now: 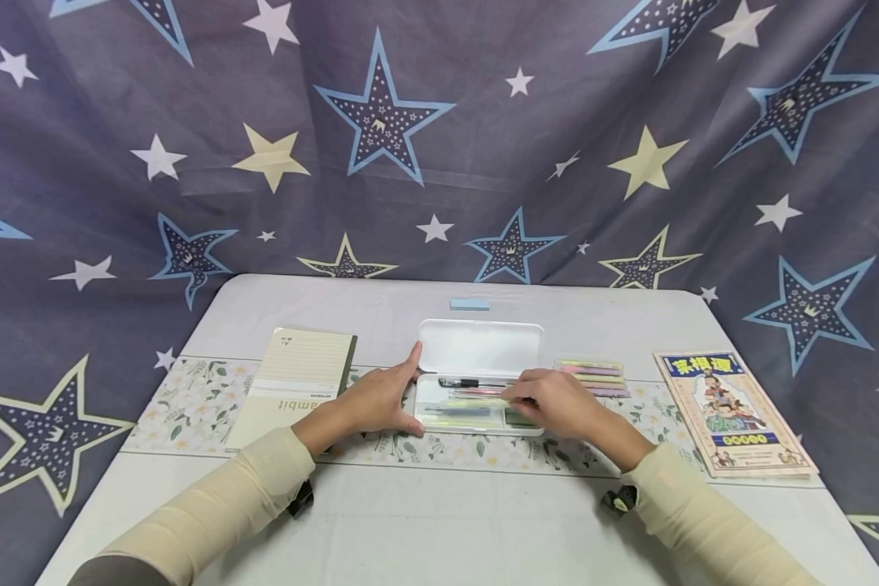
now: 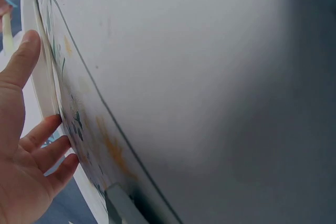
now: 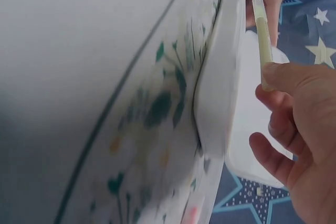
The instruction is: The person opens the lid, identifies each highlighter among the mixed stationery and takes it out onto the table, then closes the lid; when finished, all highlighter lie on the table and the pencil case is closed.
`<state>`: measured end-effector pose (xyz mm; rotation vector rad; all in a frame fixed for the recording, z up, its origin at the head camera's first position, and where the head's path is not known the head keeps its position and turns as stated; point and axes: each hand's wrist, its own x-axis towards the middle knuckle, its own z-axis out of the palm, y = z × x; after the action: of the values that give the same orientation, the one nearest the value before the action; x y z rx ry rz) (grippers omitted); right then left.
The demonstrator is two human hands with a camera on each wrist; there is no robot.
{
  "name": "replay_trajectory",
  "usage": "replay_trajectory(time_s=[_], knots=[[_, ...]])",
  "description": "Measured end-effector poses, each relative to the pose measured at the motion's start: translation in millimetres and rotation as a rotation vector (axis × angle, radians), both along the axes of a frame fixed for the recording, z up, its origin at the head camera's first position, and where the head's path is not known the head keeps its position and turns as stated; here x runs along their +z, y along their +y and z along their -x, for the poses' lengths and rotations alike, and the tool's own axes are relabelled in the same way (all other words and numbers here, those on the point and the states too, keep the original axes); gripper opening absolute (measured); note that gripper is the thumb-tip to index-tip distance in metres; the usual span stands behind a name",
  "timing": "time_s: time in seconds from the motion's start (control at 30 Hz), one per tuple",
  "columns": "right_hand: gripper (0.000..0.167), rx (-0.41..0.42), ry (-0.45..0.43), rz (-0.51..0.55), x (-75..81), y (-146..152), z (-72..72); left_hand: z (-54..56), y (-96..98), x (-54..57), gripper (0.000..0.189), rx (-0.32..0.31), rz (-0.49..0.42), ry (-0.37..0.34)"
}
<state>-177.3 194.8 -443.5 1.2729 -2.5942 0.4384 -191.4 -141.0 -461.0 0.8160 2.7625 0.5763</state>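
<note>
A white pencil case (image 1: pixel 419 407) lies on the table with its lid (image 1: pixel 481 346) raised at the back. Inside it are a black pen (image 1: pixel 460 382), a pinkish pen, several pale pens or highlighters and a dark green piece (image 1: pixel 518 418). My left hand (image 1: pixel 382 399) rests at the case's left end, thumb near the front corner and fingers spread along the side. Over the right part of the case, my right hand (image 1: pixel 557 402) pinches a slim yellow highlighter (image 3: pixel 264 40) between thumb and index finger; its clear end points away from the hand.
Right of the case lies a group of pastel pens (image 1: pixel 599 381). A notebook (image 1: pixel 293 366) is at the left, partly behind the left forearm. An illustrated book (image 1: pixel 732 415) lies at the right, and a blue pad (image 1: pixel 470 304) behind the case. A starry curtain (image 1: pixel 425 220) hangs behind the table.
</note>
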Motion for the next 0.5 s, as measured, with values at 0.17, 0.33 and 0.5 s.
replay_trajectory(time_s=[0.17,0.33,0.5], knots=[[0.021,-0.026,-0.001,0.042,1.9,14.4,4.9,-0.8,0.4,1.5,0.145,0.003,0.000,-0.003],[0.021,-0.075,-0.027,0.065,4.1,29.4,8.1,-1.6,0.6,2.2,0.145,0.006,0.004,-0.001],[0.020,-0.107,0.006,0.085,5.4,43.0,10.8,-1.5,1.0,2.8,0.145,0.002,0.000,0.001]])
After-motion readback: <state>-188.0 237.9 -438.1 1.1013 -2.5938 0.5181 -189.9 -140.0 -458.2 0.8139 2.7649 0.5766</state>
